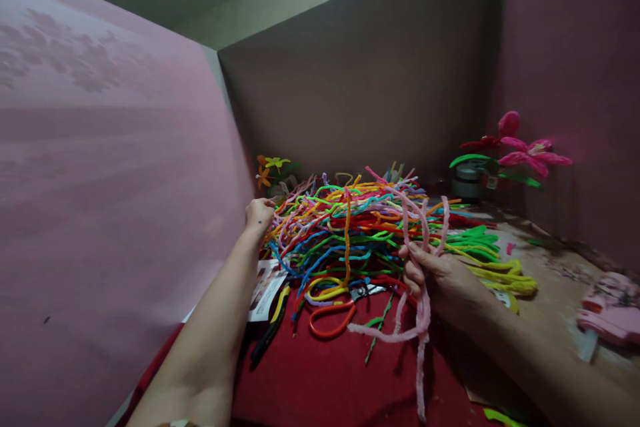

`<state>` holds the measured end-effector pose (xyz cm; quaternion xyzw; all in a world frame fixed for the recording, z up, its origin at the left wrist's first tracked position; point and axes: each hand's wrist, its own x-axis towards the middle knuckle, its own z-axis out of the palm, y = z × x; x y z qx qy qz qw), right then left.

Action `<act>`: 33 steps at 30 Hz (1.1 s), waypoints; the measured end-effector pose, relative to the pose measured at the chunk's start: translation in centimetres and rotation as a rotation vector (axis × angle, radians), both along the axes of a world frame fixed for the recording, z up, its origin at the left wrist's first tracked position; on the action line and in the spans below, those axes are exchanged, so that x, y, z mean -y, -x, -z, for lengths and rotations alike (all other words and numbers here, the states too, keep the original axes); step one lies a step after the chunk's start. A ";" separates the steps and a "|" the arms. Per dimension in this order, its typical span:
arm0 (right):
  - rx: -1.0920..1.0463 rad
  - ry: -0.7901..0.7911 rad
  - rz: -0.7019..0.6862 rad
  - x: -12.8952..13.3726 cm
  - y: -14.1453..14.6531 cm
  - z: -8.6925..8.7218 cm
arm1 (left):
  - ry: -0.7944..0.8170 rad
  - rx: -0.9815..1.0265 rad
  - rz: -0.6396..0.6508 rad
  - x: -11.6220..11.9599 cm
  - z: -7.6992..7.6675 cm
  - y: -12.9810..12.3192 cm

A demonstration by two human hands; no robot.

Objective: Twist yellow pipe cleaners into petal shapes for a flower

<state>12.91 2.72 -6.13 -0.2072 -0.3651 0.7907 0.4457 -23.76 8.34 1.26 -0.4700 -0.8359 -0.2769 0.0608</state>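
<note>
My right hand (425, 267) is closed around several pale pink pipe cleaners (423, 327), whose ends stick up above the fingers and hang below, some bent sideways. At the left end of a large heap of multicoloured pipe cleaners (340, 233), my left hand (259, 215) is curled with its back towards me. Its fingertips are mostly hidden, so what they grip cannot be made out. Scissors (333, 320) with red and yellow handles lie in front of the heap, and black-and-yellow pliers (273, 323) lie left of them.
A red cloth (310, 380) covers the near surface. Printed paper (267, 287) lies by my left forearm. Pink pipe-cleaner flowers (535, 153) stand at the back right, orange and yellow ones (270, 170) at the back left. A pink glue gun (607, 310) rests at the right. Walls enclose both sides.
</note>
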 end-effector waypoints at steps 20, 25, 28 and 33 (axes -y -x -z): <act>0.000 0.016 -0.017 0.0 -0.1 0.2 | 0.057 0.237 0.293 2.3 -0.7 -2.0; 0.001 0.024 -0.018 0.0 -0.1 0.2 | -0.060 0.304 0.379 2.8 -1.4 -2.1; -0.010 0.030 -0.019 0.1 -0.1 0.1 | -0.115 0.290 0.391 2.5 -1.3 -2.0; -0.003 0.036 -0.016 0.3 -0.2 -0.1 | -0.145 0.223 0.385 2.1 -0.7 -1.6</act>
